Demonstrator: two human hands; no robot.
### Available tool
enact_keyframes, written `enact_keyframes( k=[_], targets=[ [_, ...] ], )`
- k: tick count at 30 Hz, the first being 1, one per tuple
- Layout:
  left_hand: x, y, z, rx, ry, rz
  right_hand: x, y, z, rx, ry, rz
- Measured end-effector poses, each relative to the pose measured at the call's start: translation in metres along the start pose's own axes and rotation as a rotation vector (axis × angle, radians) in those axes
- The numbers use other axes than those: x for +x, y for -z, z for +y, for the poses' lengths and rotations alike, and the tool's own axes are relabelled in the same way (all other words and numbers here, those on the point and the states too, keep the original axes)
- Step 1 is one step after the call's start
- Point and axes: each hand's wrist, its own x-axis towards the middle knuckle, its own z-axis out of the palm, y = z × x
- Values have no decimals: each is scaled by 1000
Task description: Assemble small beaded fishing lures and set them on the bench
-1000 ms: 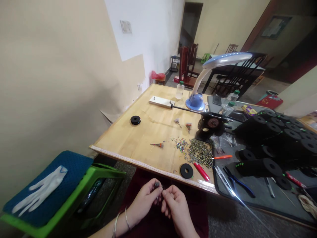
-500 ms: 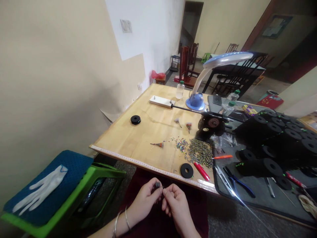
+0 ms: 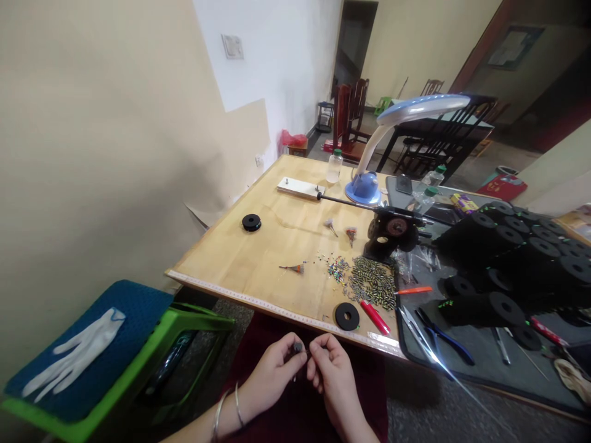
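Observation:
Low in front of the table edge, my left hand (image 3: 278,367) is closed around a small dark grey piece (image 3: 298,347) whose kind is too small to make out. Close beside it, my right hand (image 3: 330,367) is pinched, thumb against forefinger, at something thin that I cannot identify. The fingertips of both hands are almost touching. Just beyond them on the table lie a black foam-like ring (image 3: 347,316) and a red tube-shaped item (image 3: 375,317). Behind these spread a heap of small dark-and-yellow pieces (image 3: 372,282) and some coloured beads (image 3: 338,269).
A blue desk lamp (image 3: 364,187) stands at the back, near a black clamp-like device (image 3: 392,231). Black rolls (image 3: 498,307), pliers (image 3: 446,338) and scissors (image 3: 418,329) lie on the grey mat at right. A black spool (image 3: 252,223) sits left; a white glove (image 3: 76,357) rests on a stool.
My hands have moved slightly apart, the right one a little to the right. More of the dark grey piece shows between the left fingers. The table items have stayed put.

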Motion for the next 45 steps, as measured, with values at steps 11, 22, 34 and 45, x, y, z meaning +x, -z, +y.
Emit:
enact_keyframes(
  k=[11, 22, 34, 45],
  targets=[
    [1, -1, 10, -72, 47, -5, -2, 1, -1, -3, 123, -17],
    [3, 0, 7, 109, -18, 78, -3, -1, -3, -55, 121, -59],
    [3, 12, 18, 48, -57, 136, -4, 4, -10, -235, 87, -146],
    [6, 15, 14, 258, -154, 216, -9, 3, -9, -320, 166, -58]
  ],
)
